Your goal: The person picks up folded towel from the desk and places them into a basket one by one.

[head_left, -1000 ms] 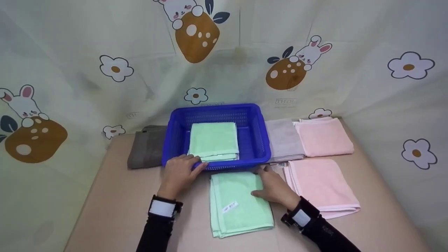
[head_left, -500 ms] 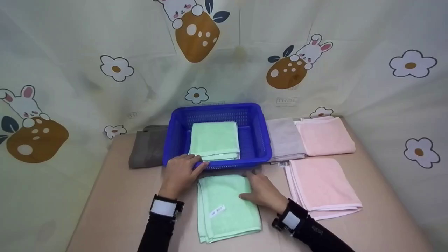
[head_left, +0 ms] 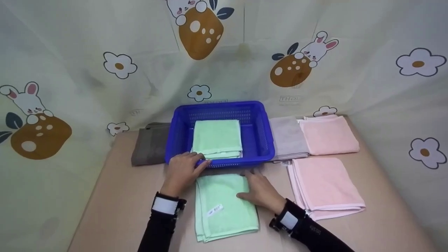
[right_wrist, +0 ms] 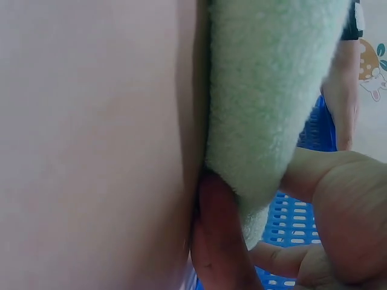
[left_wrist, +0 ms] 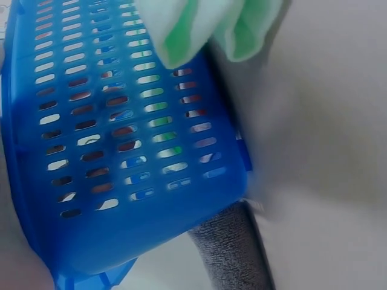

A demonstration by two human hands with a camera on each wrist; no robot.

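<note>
The fingers (right_wrist: 221, 229) of the right hand (head_left: 260, 190) are closed in a pinch on the right edge of a folded pale-green terry towel (head_left: 232, 211). In the right wrist view, one finger is tucked between the cloth and the table and the thumb is laid against the opposite face. The towel is seen at the lower centre of the head view, flat on a beige tabletop (head_left: 119, 196); a small white label (head_left: 215, 210) is shown near its middle.

The near rim of a rectangular blue perforated plastic basket (head_left: 245, 162), at the centre of the frame, is gripped by the left hand (head_left: 182, 171) near its left corner. The fingers are hooked over the rim and the thumb is laid along it; the fingertips are partly hidden.

A second folded green towel (head_left: 217, 136) is held inside the basket, left of its middle. A folded dark-grey towel (head_left: 150, 145) is placed just beside the basket, left of centre, and a folded light-grey towel (head_left: 288, 136) at its right side. Two folded pink towels are laid at the right of the frame, one farther back (head_left: 330, 134), one nearer (head_left: 325, 182). A pale curtain printed with rabbits and flowers (head_left: 154, 38) is hung behind.
</note>
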